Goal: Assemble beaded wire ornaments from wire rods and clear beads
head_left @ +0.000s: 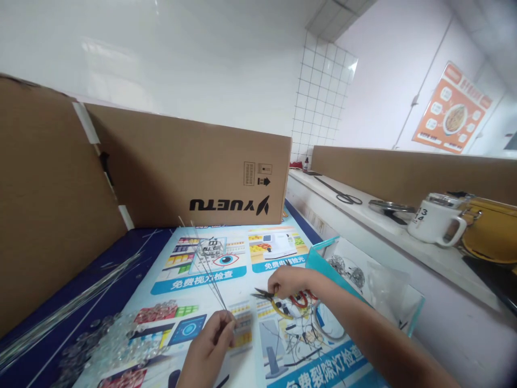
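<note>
My left hand (210, 345) pinches the lower ends of several thin metal wires (204, 258) that fan upward over the printed poster (210, 280) covering the table. My right hand (288, 283) grips small pliers (270, 298) with yellow handles, their jaws pointing left toward the wires. Under the right wrist lie red-handled pliers (301, 298) and a tangle of bent wire pieces (307, 337). Clear glass beads (117, 337) are heaped at the lower left of the poster.
A bundle of long straight wires (68, 307) lies on the dark blue cloth at left. Cardboard boxes (194, 172) wall the back and left. A teal-edged tray (363, 277) with bagged parts sits right. On the raised ledge are scissors (343, 195), a white mug (436, 220), a yellow pot (490, 231).
</note>
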Motion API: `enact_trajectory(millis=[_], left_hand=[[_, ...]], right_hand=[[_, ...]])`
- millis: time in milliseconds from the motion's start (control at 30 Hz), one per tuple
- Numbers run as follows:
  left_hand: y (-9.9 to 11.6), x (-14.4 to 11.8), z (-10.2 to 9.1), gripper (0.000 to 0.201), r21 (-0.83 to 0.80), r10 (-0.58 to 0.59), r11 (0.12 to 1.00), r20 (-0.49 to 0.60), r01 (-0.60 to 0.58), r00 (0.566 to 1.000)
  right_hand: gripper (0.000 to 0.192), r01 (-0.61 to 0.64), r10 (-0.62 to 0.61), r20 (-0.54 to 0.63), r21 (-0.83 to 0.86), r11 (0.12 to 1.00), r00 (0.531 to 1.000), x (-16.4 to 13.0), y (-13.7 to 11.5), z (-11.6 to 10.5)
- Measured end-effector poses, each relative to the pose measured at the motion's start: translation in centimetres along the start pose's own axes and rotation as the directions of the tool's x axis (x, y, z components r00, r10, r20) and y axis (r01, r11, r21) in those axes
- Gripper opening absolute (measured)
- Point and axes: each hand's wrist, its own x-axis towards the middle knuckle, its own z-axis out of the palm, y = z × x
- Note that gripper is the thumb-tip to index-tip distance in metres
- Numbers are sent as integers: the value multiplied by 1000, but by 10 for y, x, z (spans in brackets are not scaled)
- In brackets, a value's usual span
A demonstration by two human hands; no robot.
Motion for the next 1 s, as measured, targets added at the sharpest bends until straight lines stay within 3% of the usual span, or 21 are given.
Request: enact_trajectory(millis=[167, 367, 467, 633, 833, 900, 1000], left_hand=[[-3, 1, 1, 19, -30, -1, 1000, 15, 1, 1000], [-6, 1, 2, 19, -63, 11, 998, 3, -11, 1000], [-5, 1, 2, 20, -62, 10, 998, -9, -10, 1000], [0, -1, 1, 19, -45, 23, 999, -38, -25, 999], [-1, -2, 3, 21, -56, 22, 998, -45, -25, 999], [-4, -2, 4, 21, -70, 24, 997, -33, -26, 999], [-7, -1, 4, 22, -75, 24, 997, -22, -26, 999]], right_hand=[[21, -94, 96, -66, 32, 995, 993, 18, 6, -9], [23, -211, 210, -90, -2, 978, 974, 46, -5, 12], [25, -260, 252, -190, -19, 965, 949, 47, -18, 22], [18, -276, 233, -380, -61, 959, 895, 27, -55, 35], [22, -218, 155, -447, -93, 971, 881, -23, -107, 71], [33, -172, 104, -464, -106, 979, 879, -33, -111, 86], [28, -183, 85, -469, -167, 969, 879, -36, -103, 101]])
